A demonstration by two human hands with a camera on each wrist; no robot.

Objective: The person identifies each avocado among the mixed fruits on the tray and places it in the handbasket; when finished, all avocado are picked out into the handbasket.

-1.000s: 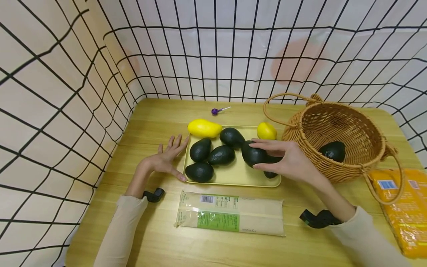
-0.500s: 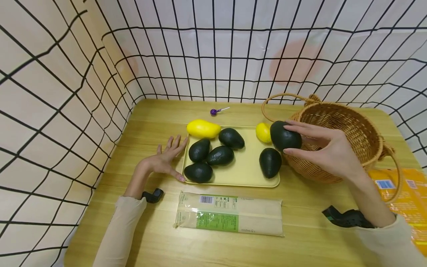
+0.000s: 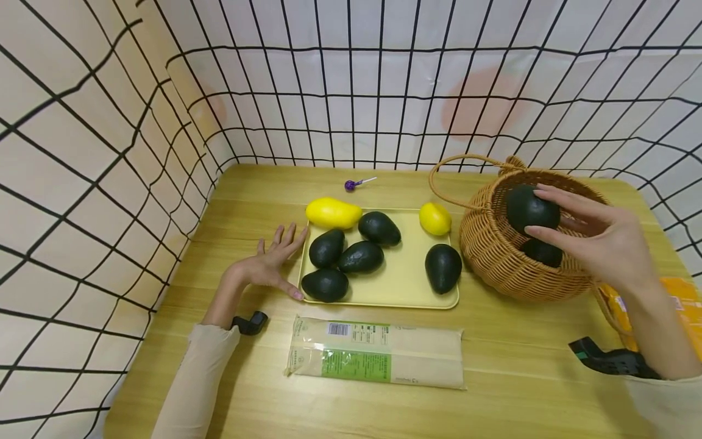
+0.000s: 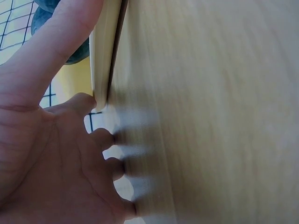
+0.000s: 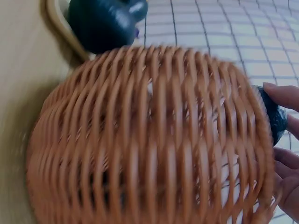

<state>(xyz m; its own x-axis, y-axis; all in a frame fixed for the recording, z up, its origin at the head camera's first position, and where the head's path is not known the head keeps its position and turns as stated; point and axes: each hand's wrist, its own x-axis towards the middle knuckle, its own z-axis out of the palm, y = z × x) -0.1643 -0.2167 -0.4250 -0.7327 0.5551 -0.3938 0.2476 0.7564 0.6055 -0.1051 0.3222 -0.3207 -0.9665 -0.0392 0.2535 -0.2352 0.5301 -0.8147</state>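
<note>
Fingers (image 3: 573, 202) of the right hand (image 3: 611, 244) pinch a dark green avocado (image 3: 529, 210) at the mouth of the wicker basket (image 3: 496, 262), with another avocado (image 3: 540, 252) lying inside. The left hand (image 3: 267, 266) is spread, touching the left edge of the yellow tray (image 3: 403, 280). Five avocados (image 3: 360, 256) and a yellow lemon (image 3: 435, 219) sit there; a cream-and-green packet (image 3: 422, 350) lies nearby on the bench (image 3: 510, 402).
</note>
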